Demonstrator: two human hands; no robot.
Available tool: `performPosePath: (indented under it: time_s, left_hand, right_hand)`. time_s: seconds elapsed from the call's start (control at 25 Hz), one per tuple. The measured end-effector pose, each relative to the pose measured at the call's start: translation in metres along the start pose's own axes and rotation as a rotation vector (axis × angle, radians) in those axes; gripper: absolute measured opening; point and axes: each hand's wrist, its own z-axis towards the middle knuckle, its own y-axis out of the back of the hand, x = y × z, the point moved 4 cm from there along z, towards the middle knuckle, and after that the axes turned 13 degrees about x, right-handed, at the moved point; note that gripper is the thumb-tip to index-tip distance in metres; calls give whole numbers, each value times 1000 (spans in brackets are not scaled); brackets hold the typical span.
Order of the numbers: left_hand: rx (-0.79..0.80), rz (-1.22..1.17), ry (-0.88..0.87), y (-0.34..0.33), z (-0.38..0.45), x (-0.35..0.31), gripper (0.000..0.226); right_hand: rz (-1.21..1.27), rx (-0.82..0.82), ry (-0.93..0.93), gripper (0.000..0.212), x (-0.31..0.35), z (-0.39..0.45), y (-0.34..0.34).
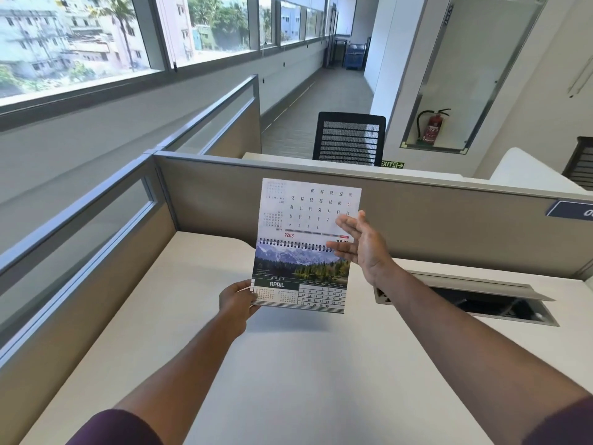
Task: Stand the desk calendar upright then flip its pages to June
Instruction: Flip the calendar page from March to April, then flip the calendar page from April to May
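The spiral-bound desk calendar (pixel 301 277) is held up in the air above the white desk (pixel 288 364). Its lower page shows a mountain photo and the word APRIL. A flipped page stands up above the wire spiral, its date grid upside down. My left hand (pixel 237 300) grips the calendar's lower left corner. My right hand (pixel 361 242) is at the right edge near the spiral, fingers spread, touching the raised page. I cannot tell whether it pinches the page.
Grey partition panels (pixel 417 220) wall the desk at the back and left. An open cable hatch (pixel 465 297) is set in the desk at the right. A black mesh chair (pixel 349 139) stands beyond the partition.
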Motion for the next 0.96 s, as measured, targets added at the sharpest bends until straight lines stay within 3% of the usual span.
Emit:
performPosePath:
  time_s: [0.28, 0.44, 0.52, 0.72, 0.96]
  left_hand:
    - [-22, -18, -5, 1, 5, 3, 27]
    - [-33, -27, -7, 3, 8, 4, 27]
    - [-38, -26, -12, 3, 8, 6, 27]
    - [-48, -43, -13, 0, 9, 6, 26]
    - [-59, 11, -1, 3, 10, 6, 22]
  right_hand:
    - [-192, 2, -60, 47, -27, 4, 4]
    - [-268, -297, 44, 34, -45, -5, 20]
    - [-338, -454, -14, 27, -63, -12, 31]
    - [-396, -293, -320, 20, -121, -18, 38]
    - [-481, -389, -217, 34, -122, -27, 38]
